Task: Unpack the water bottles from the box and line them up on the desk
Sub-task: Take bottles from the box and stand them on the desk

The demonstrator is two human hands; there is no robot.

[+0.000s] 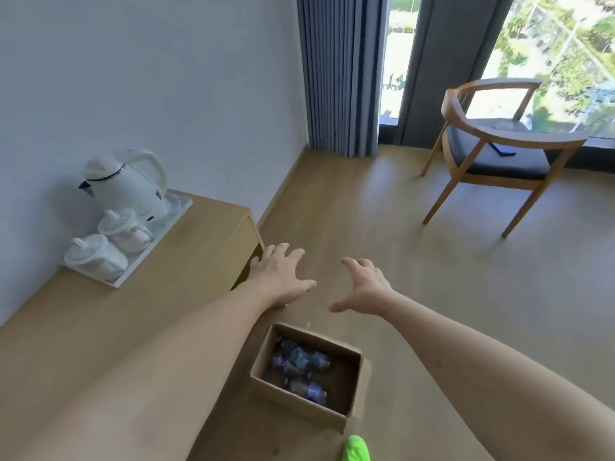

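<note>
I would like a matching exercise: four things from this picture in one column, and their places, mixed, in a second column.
Things:
1. water bottles
2. electric kettle
3. cardboard box
4. wooden armchair

Places:
A. by the window
B. on the floor beside the desk
C. on the white tray
D. lying inside the box

Pairs: 1-D, 2-C, 3-B, 4-A

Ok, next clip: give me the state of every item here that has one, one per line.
box: open, on the floor beside the desk
water bottles: lying inside the box, none unpacked
desk: no bottles on it
left hand: open, holds nothing
right hand: open, holds nothing
kettle: upright on the tray, lid closed
cups: on the tray, covered
curtain: partly drawn
chair: unoccupied
</note>
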